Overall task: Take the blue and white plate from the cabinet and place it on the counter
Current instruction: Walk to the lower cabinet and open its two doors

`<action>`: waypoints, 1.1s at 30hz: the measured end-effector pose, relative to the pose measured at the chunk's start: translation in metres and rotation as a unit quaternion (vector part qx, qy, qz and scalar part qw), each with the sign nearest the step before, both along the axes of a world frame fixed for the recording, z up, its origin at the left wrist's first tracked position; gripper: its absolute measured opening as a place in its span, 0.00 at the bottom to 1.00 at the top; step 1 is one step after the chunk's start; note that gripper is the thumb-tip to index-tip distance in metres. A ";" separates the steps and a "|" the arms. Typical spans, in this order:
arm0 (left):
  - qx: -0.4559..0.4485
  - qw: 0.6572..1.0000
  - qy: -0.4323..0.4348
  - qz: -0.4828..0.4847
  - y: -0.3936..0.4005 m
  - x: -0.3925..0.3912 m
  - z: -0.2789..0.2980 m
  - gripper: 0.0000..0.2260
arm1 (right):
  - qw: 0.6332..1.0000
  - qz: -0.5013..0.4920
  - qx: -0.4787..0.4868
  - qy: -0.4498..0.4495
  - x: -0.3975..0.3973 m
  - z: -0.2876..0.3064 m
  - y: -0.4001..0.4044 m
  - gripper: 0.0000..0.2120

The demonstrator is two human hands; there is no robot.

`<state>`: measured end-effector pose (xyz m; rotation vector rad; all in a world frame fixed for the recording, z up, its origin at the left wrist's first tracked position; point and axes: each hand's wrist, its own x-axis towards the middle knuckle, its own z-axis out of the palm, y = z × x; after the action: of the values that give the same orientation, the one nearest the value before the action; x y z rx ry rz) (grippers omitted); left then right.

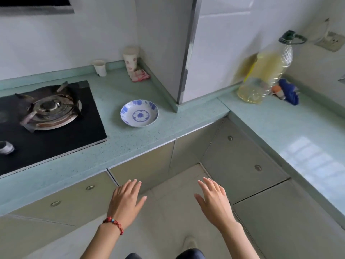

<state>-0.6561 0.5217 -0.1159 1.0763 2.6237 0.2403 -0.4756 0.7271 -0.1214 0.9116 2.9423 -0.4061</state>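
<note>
One plate mid-frame on counter, clear of front edge, bare counter all round; stove just left, wall corner behind right. Two hands low in frame over floor, below counter edge: left hand and right hand, grip wide, fingers spread, holding nothing. Two cups upper centre. One oil bottle upper right.

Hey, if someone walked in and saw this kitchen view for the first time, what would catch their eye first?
Probably the blue and white plate, sitting alone and upright on the pale green counter, just right of the black gas stove. Next, the two empty open hands low in the view, the left hand with a red bead bracelet and the right hand, held over the floor. A big oil bottle stands in the far right corner.
</note>
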 end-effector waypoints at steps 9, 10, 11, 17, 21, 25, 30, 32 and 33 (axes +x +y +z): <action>-0.003 0.998 -0.017 0.062 0.111 0.035 -0.004 0.38 | 0.996 0.080 -0.038 -0.010 -0.030 -0.012 0.127 0.22; -0.001 0.998 -0.018 0.064 0.120 0.034 -0.007 0.38 | 0.995 0.085 -0.047 -0.009 -0.037 -0.016 0.134 0.22; 0.001 0.998 -0.020 0.065 0.129 0.033 -0.011 0.38 | 0.994 0.088 -0.057 -0.007 -0.044 -0.021 0.140 0.22; 0.094 0.986 -0.064 0.122 0.172 0.014 -0.063 0.21 | 0.982 0.050 -0.183 0.022 -0.095 -0.055 0.162 0.21; 0.226 0.913 -0.182 0.288 0.204 -0.002 -0.090 0.18 | 0.916 -0.095 -0.377 0.097 -0.130 -0.074 0.171 0.17; 0.360 0.763 -0.330 0.423 0.243 -0.028 -0.112 0.14 | 0.843 -0.204 -0.482 0.127 -0.167 -0.099 0.186 0.14; 0.460 0.594 -0.388 0.534 0.278 -0.058 -0.137 0.14 | 0.765 -0.265 -0.566 0.156 -0.204 -0.127 0.195 0.13; 0.492 0.541 -0.399 0.553 0.291 -0.066 -0.144 0.13 | 0.728 -0.269 -0.606 0.176 -0.216 -0.137 0.197 0.10; 0.509 0.513 -0.406 0.560 0.297 -0.069 -0.146 0.13 | 0.709 -0.272 -0.624 0.186 -0.221 -0.140 0.198 0.08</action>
<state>-0.7250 0.8191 -0.2618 -0.7714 1.5998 2.0616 -0.6963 0.9256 -0.2613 1.3674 1.6287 -2.3564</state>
